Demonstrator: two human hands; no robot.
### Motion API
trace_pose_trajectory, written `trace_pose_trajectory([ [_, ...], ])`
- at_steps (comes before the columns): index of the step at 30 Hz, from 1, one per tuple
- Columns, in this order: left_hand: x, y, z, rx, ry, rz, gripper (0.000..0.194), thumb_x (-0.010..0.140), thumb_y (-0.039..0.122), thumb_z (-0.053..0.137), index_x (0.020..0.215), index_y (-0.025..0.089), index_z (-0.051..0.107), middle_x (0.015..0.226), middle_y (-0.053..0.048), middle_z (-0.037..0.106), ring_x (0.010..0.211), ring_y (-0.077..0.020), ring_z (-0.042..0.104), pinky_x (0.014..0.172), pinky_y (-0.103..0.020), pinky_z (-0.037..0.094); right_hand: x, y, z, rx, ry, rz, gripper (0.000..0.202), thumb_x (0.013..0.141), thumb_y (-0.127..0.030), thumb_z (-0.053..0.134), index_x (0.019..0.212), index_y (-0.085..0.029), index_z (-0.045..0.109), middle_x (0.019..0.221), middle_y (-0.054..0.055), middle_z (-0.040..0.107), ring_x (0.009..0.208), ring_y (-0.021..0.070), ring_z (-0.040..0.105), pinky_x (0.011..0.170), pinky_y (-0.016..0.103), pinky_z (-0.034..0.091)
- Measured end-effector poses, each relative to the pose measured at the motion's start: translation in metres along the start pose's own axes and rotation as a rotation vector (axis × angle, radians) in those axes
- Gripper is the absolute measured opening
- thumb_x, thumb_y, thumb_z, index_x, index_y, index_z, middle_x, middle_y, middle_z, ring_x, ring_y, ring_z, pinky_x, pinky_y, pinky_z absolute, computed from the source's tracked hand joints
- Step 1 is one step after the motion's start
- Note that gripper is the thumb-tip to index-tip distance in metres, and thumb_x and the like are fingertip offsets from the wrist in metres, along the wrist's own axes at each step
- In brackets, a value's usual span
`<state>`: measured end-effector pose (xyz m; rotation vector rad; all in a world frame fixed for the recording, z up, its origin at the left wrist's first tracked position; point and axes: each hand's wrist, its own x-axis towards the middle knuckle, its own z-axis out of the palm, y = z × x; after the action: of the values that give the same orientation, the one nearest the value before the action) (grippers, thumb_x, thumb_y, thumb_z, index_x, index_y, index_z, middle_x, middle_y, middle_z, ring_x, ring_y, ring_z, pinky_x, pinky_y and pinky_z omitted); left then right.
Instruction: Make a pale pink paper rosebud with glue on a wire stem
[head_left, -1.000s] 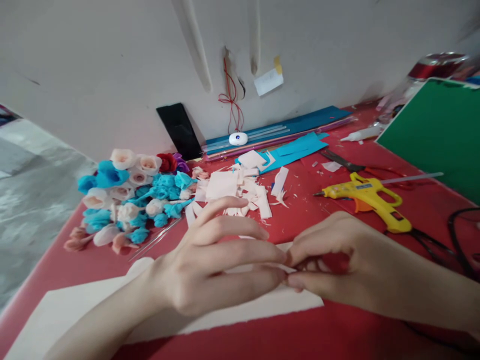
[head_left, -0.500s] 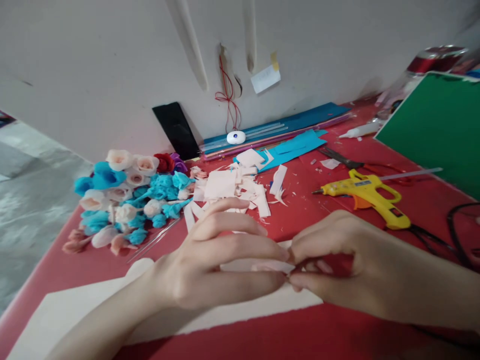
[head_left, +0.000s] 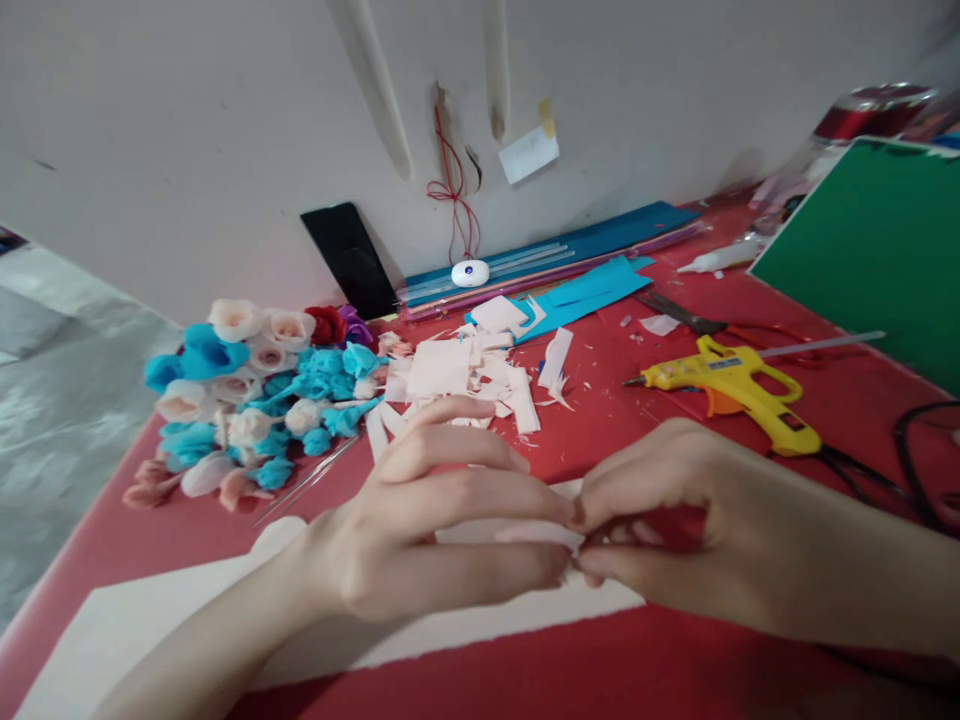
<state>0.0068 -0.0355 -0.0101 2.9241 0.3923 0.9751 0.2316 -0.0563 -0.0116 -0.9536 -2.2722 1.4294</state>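
The bit (head_left: 541,533), a thin, pale pink one, is by the tips of both hands, over the big sheet (head_left: 71,650). R hand (head_left: 675,500) looks to have thumb + finger tips together on the end of the bit. L hand (head_left: 450,520) has its finger tips right by it, but its thumb is hidden, so can't tell if it's pinching.

The bit looks thin, so it could rip or crease if the hands pull too hard, or slip if R hand's pinch is too loose. The sheet could bend b/c L arm is so low over it. R arm is near the cord (head_left: 862,485); a bump could tug the glue gun (head_left: 701,375). If its tip is hot, it could burn skin or scraps (head_left: 439,370); can't tell if it's on.
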Motion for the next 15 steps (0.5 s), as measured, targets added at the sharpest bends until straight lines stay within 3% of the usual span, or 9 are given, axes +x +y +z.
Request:
trace_pose_trajectory([
  [5,-0.005,-0.002,0.003,0.035,0.031,0.045,0.027,0.067,0.026,0.076,0.092,0.03,0.069,0.082,0.004,0.071,0.083,-0.0157,0.058,0.1,-0.034,0.04,0.0,0.0,0.001,-0.018,-0.003,-0.018,0.021,0.087,-0.028,0.048,0.069,-0.019,0.055,0.058,-0.007,0.047,0.054,0.0044,0.041,0.049,0.019,0.031],
  [10,-0.004,0.0,0.003,0.11,0.025,0.076,0.025,0.07,0.021,0.073,0.093,0.028,0.068,0.082,0.006,0.071,0.08,-0.0143,0.057,0.102,-0.035,0.039,-0.002,0.0,0.001,-0.029,0.006,0.013,0.025,0.087,-0.034,0.048,0.07,-0.02,0.057,0.058,-0.006,0.048,0.053,0.0048,0.041,0.049,0.019,0.033],
  [15,0.002,0.013,0.0,0.152,0.07,-0.034,0.014,0.081,0.016,0.061,0.081,0.027,0.07,0.081,0.008,0.072,0.079,-0.012,0.056,0.102,-0.035,0.042,-0.002,0.0,-0.003,0.015,-0.031,0.01,0.017,0.085,-0.024,0.049,0.072,-0.02,0.058,0.059,-0.007,0.047,0.054,0.0039,0.042,0.05,0.017,0.033],
])
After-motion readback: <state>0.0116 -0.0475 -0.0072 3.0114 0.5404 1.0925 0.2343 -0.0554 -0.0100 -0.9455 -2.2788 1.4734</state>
